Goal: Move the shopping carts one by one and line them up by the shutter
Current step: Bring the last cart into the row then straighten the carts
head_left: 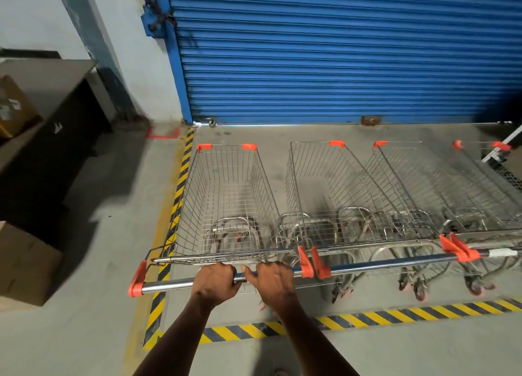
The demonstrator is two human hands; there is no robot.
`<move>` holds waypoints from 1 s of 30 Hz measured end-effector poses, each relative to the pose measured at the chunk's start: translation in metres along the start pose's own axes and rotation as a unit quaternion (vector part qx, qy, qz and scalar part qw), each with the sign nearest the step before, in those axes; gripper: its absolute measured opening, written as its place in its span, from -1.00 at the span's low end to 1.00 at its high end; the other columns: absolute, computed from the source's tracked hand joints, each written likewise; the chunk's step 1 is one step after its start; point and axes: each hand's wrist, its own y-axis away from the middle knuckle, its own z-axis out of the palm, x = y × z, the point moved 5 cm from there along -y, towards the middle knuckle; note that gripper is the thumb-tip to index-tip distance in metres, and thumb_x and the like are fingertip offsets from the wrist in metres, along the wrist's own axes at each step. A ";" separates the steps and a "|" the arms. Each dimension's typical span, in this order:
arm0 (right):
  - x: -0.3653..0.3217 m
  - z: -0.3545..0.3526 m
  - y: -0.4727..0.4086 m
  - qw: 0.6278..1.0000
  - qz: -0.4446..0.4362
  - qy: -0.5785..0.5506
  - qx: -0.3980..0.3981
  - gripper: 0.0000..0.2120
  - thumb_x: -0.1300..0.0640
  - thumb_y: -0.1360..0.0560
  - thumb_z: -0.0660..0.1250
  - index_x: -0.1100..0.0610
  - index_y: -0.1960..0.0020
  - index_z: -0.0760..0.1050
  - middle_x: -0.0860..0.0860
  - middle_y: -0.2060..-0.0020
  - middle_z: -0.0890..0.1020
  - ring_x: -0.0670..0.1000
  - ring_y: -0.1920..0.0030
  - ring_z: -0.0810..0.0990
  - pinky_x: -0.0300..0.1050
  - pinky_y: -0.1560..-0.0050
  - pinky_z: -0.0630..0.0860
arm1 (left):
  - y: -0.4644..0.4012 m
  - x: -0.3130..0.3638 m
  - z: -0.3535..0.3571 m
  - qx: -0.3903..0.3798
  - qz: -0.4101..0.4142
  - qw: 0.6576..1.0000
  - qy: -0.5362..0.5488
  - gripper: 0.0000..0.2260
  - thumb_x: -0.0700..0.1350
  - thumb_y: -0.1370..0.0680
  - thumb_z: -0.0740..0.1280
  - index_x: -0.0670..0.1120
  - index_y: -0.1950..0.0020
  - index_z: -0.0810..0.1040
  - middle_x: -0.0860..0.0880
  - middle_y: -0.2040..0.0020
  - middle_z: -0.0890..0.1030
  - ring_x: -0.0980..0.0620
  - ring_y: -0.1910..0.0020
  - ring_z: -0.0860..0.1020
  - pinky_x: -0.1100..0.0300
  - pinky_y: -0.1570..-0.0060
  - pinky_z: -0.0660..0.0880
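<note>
Leftmost shopping cart (226,200) is sitting at centre-left of the frame, nose pointing at the blue shutter (339,50) across the top, a strip of bare floor between them. Wire basket is showing empty, orange corner caps on the rim, chrome handle bar (169,284) with orange end pieces. Left hand (216,282) and right hand (272,281) are both wrapping the bar close together near its middle, each grip clamped on the handle.

Progress, as a judgement: row is looking well along. Three more carts (353,194) are standing just beside this one, running toward the right edge, handles roughly level; the farthest is partly cut off. This cart's handle is sitting slightly lower in frame than its neighbour's, so a small push is probably remaining to square it. Whether other carts are waiting out of view cannot be told.

Yellow-black floor tape (395,315) is framing the bay at left and bottom. Cardboard boxes (22,262) and a dark cabinet (56,115) are lying at far left.
</note>
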 end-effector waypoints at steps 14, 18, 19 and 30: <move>0.007 -0.006 0.002 1.000 -0.001 -0.010 -0.027 -0.26 -0.43 -0.57 -0.01 0.09 0.31 0.63 0.04 0.47 0.61 0.10 0.40 0.61 -0.03 0.14 0.53 | 0.000 0.010 0.001 -0.010 -0.005 1.000 0.001 -0.57 0.28 -0.49 0.15 0.01 0.00 0.64 -0.03 0.13 0.69 -0.08 0.15 0.67 0.09 0.12 0.56; 0.006 -0.009 0.004 1.000 -0.019 -0.017 -0.017 -0.24 -0.44 -0.56 -0.09 0.09 0.26 0.64 0.06 0.41 0.64 0.11 0.33 0.64 -0.01 0.09 0.50 | 0.002 0.012 0.000 -0.011 -0.009 1.000 0.000 -0.57 0.29 -0.49 0.15 0.02 0.00 0.63 -0.02 0.13 0.69 -0.07 0.16 0.66 0.09 0.11 0.56; 0.007 -0.009 0.005 1.000 -0.014 -0.014 -0.017 -0.26 -0.43 -0.57 -0.04 0.09 0.30 0.62 0.05 0.46 0.62 0.11 0.38 0.63 -0.01 0.13 0.51 | 0.002 0.013 0.000 -0.009 -0.010 1.000 0.001 -0.57 0.29 -0.48 0.15 0.02 0.00 0.64 -0.02 0.13 0.69 -0.07 0.16 0.66 0.09 0.11 0.56; 0.013 -0.008 0.012 0.998 -0.017 -0.041 -0.044 -0.36 -0.38 -0.59 0.09 0.08 0.29 0.64 0.03 0.40 0.66 0.09 0.36 0.65 -0.03 0.14 0.53 | 0.007 0.016 -0.006 -0.047 0.030 0.995 0.086 -0.51 0.35 -0.43 0.18 0.01 -0.10 0.54 -0.01 -0.01 0.66 -0.08 0.02 0.64 0.07 0.03 0.53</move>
